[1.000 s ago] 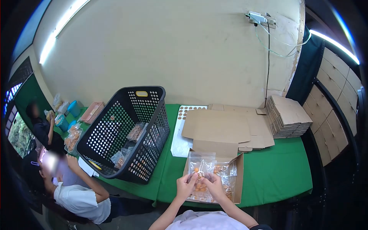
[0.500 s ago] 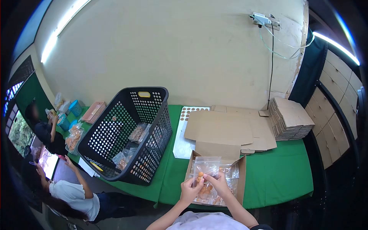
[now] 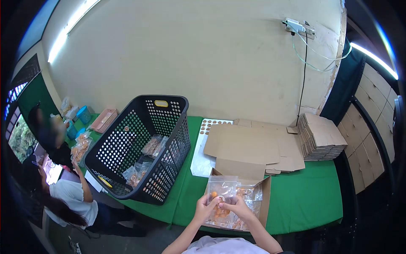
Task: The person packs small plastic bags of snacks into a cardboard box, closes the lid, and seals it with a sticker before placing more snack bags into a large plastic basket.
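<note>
Clear plastic zip bag (image 3: 221,191) with small orange round pieces inside is pinched between both hands, right over the open cardboard box (image 3: 264,202) at the near edge of the green table (image 3: 302,199). Left hand (image 3: 204,208) has its fingers closed on the bag's left side, right hand (image 3: 237,208) closed on the lower right part, so both are gripping the same bag, held upright. More filled bags are lying in that box underneath, can't count them though.

Just behind the box there's flattened cardboard (image 3: 249,146) spread out, and to the box's far right a neat stack of folded flat boxes (image 3: 321,137). A white sheet with rows of round stickers (image 3: 202,148) sits behind the box to the left. Further left of the box is a big black perforated laundry basket (image 3: 144,144) with a few filled bags in it. Past the basket, two other people (image 3: 67,199) are at the left end of the table, near a blue container (image 3: 83,114) and a pink tray (image 3: 102,120).
</note>
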`<state>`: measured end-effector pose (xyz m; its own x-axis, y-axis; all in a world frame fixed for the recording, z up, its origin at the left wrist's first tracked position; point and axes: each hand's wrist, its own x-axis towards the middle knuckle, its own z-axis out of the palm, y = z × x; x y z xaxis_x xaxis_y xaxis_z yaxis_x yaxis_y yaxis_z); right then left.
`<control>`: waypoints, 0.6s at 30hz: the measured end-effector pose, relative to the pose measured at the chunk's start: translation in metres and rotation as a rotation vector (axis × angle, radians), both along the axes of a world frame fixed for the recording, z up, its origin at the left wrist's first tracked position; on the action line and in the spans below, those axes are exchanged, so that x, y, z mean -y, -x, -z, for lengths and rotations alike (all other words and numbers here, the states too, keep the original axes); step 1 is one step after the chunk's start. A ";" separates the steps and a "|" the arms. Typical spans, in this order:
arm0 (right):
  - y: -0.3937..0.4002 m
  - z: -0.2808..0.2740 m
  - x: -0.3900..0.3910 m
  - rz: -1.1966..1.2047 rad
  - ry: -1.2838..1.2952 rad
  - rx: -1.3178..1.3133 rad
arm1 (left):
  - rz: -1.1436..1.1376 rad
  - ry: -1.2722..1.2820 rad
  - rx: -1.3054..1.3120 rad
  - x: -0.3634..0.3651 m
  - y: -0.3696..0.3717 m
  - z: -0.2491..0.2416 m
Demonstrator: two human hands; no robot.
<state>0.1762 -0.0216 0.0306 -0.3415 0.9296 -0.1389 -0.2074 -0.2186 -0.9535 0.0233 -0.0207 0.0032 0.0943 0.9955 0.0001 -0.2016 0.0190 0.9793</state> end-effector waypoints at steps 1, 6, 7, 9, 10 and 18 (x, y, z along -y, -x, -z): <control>0.001 0.001 0.001 0.015 0.010 -0.005 | -0.001 0.004 0.010 0.000 0.000 0.001; 0.007 0.003 0.003 0.096 0.032 -0.035 | 0.029 0.062 0.050 0.004 0.002 -0.011; 0.008 0.005 0.004 0.107 0.038 -0.027 | 0.044 0.074 0.064 0.005 0.003 -0.014; 0.008 0.010 0.004 0.130 0.049 -0.013 | 0.076 0.097 0.091 0.007 0.005 -0.017; 0.008 0.010 0.004 0.132 0.053 -0.004 | 0.090 0.102 0.076 0.006 0.007 -0.015; -0.001 0.010 0.008 0.112 0.048 -0.098 | 0.117 0.169 0.098 0.005 0.003 0.002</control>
<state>0.1769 -0.0298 0.0204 -0.2505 0.9557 -0.1546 -0.3246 -0.2334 -0.9166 0.0207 -0.0252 0.0013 0.2165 0.9645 -0.1513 -0.2828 0.2103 0.9359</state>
